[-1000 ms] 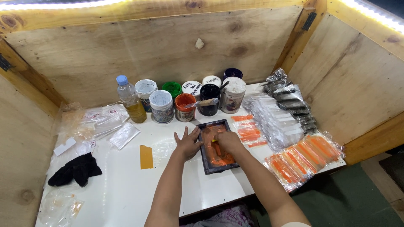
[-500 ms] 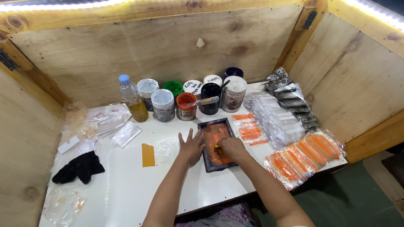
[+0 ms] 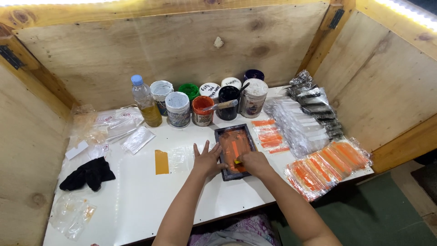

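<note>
Item one, centre of the frame: a small dark rectangular screen-printing frame smeared with orange ink (image 3: 234,146), lying flat on the white tabletop (image 3: 150,205). My left hand (image 3: 208,159) lies open, fingers spread, pressing on the frame's left edge. My right hand (image 3: 254,163) is clenched around a small yellow-tipped tool (image 3: 237,161) whose tip touches the inked mesh at the frame's lower part.

Item two, just right of the frame: a clear sheet bearing orange printed strips (image 3: 268,134). Further right, a stack of clear plastic packets (image 3: 298,120); at the lower right edge of the table, bundled packets with orange contents (image 3: 327,166); at the upper right, packets with dark contents (image 3: 318,102).

Item three, above the frame along the back: a row of ink pots, among them an open orange pot (image 3: 201,110) with a stick lying across it, a black pot (image 3: 228,101), a white-lidded tub (image 3: 177,109) and a green-lidded pot (image 3: 188,90). Left of these stands a plastic bottle of yellowish liquid with a blue cap (image 3: 145,102).

Item four, left of my left hand: a flat amber rectangle (image 3: 161,161) beside a clear bag. Far left: a crumpled black cloth (image 3: 88,174) and loose clear bags (image 3: 114,127).

Plywood walls (image 3: 114,50) enclose the table.
</note>
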